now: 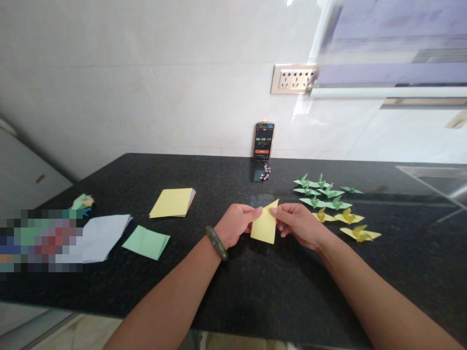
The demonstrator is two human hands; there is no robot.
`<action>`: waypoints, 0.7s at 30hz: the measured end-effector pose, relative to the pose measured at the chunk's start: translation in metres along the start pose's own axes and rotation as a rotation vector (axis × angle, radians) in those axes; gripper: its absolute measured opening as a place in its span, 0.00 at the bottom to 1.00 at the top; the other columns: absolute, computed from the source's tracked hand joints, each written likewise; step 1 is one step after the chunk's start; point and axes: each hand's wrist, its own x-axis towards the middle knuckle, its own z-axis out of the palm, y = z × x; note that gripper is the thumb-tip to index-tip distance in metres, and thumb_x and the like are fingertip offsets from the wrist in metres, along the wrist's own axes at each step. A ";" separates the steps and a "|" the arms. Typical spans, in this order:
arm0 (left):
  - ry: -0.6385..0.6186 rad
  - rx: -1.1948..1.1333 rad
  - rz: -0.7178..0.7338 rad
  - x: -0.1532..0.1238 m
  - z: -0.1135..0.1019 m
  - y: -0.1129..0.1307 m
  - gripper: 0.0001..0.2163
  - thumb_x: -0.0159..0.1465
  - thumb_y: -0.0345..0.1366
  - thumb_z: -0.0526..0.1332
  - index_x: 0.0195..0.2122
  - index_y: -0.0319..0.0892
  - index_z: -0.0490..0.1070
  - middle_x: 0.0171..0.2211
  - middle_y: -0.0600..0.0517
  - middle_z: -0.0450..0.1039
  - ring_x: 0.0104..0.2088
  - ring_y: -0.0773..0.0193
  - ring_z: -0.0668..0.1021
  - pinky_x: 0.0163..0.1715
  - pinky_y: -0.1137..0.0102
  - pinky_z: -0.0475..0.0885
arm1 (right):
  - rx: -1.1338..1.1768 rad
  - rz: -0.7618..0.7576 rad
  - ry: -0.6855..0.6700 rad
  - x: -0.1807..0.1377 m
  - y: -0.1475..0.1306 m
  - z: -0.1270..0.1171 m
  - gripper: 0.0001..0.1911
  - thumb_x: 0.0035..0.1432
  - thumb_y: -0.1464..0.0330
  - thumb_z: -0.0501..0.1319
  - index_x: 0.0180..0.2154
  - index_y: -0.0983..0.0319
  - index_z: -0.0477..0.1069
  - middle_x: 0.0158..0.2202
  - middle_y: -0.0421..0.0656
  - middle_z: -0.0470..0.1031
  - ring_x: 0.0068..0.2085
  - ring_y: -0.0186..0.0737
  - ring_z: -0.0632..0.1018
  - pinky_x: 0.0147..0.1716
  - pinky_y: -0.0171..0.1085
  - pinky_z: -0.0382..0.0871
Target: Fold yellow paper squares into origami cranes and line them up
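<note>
A folded yellow paper is held upright over the black counter, pinched at its top from both sides. My left hand, with a green bangle on the wrist, grips its left edge. My right hand grips the right edge. Both hands have their fingers closed on the paper.
Several green and yellow folded paper cranes lie to the right. A stack of yellow sheets, a green sheet and a white sheet lie to the left. A phone showing a timer leans on the wall, beads beside it.
</note>
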 end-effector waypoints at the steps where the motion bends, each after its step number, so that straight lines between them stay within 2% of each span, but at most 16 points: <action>1: -0.008 -0.004 -0.004 0.000 0.000 0.000 0.18 0.49 0.47 0.65 0.27 0.33 0.71 0.24 0.46 0.74 0.24 0.64 0.75 0.31 0.66 0.71 | 0.002 0.001 -0.001 0.000 0.000 0.000 0.19 0.42 0.57 0.66 0.18 0.65 0.65 0.15 0.35 0.63 0.17 0.24 0.64 0.14 0.26 0.60; 5: -0.037 -0.028 -0.060 0.002 -0.001 -0.001 0.20 0.52 0.50 0.62 0.28 0.33 0.71 0.23 0.46 0.74 0.23 0.64 0.75 0.29 0.67 0.70 | 0.029 -0.002 0.012 0.001 0.000 -0.002 0.19 0.39 0.59 0.68 0.16 0.65 0.64 0.14 0.35 0.62 0.16 0.24 0.62 0.14 0.26 0.58; 10: -0.061 -0.005 -0.078 0.004 -0.005 -0.001 0.27 0.53 0.58 0.55 0.27 0.32 0.73 0.19 0.46 0.72 0.21 0.66 0.74 0.25 0.71 0.68 | 0.054 0.013 0.021 0.002 0.001 -0.003 0.18 0.37 0.60 0.69 0.17 0.65 0.65 0.13 0.35 0.62 0.16 0.24 0.62 0.14 0.27 0.58; 13: -0.065 0.035 -0.064 0.003 -0.005 0.001 0.26 0.50 0.57 0.59 0.27 0.33 0.73 0.21 0.47 0.73 0.23 0.65 0.75 0.28 0.70 0.68 | 0.061 0.017 0.030 0.002 0.002 -0.003 0.17 0.37 0.60 0.69 0.17 0.65 0.66 0.13 0.34 0.63 0.16 0.24 0.62 0.14 0.27 0.58; 17: -0.037 0.102 -0.048 0.001 -0.003 0.001 0.20 0.43 0.49 0.68 0.25 0.34 0.71 0.23 0.48 0.74 0.25 0.65 0.75 0.29 0.68 0.69 | 0.044 0.034 0.008 0.001 0.001 -0.002 0.17 0.35 0.62 0.70 0.17 0.65 0.66 0.13 0.35 0.63 0.16 0.24 0.63 0.15 0.27 0.59; 21: -0.006 0.059 -0.024 0.001 -0.001 -0.001 0.19 0.42 0.46 0.69 0.24 0.34 0.71 0.24 0.48 0.74 0.25 0.66 0.75 0.30 0.68 0.70 | 0.075 0.051 -0.006 -0.001 -0.002 0.000 0.18 0.39 0.58 0.68 0.18 0.65 0.67 0.15 0.37 0.65 0.16 0.26 0.64 0.15 0.28 0.61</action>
